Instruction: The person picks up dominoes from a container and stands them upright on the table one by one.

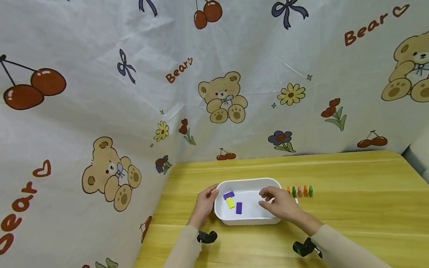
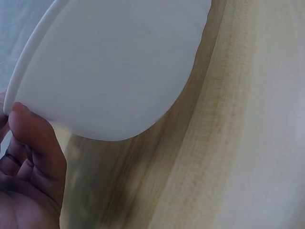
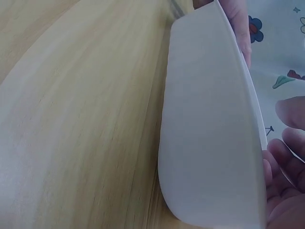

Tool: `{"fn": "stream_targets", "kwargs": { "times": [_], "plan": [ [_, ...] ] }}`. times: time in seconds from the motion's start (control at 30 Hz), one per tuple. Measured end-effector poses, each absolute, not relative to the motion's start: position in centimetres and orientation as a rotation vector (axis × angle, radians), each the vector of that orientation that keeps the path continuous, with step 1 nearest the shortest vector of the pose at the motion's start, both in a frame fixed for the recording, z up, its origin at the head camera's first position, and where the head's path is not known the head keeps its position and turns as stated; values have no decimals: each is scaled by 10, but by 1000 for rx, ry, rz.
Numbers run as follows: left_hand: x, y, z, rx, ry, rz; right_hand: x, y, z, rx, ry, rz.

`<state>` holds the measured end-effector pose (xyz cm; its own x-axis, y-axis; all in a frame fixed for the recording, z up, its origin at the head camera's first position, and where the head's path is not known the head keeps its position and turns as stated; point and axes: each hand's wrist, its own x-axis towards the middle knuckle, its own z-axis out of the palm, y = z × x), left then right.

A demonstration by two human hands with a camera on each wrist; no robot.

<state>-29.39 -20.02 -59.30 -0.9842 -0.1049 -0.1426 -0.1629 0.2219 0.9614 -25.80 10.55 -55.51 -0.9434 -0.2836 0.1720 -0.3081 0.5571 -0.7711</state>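
Observation:
A white plastic tub (image 1: 248, 222) with rounded ends stands on the table. Inside its left half lie a purple block (image 1: 228, 195), a yellow block (image 1: 230, 202) and a second purple block (image 1: 239, 208). My left hand (image 1: 206, 203) holds the tub's left end; in the left wrist view its thumb (image 2: 35, 133) presses the outside just under the rim, fingers behind. Over the tub's right end hovers my right hand (image 1: 282, 204), fingers loosely bent, thumb apart from them. In the right wrist view this hand (image 3: 288, 167) shows nothing between thumb and fingers.
Right of the tub, small orange, green and pink blocks (image 1: 299, 191) stand in a row. A small white piece (image 1: 297, 201) shows partly behind my right hand. The wood-grain table (image 1: 356, 207) meets a bear-printed cloth (image 1: 252, 139) at the back and left.

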Motion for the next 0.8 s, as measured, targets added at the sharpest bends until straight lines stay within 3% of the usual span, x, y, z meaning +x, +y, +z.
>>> {"fn": "stream_targets", "kwargs": {
  "times": [0.8],
  "plan": [
    [-297,-203,-597,-250,2392,1949,-281,71,-559,606,-2768,1513]
  ]
}}
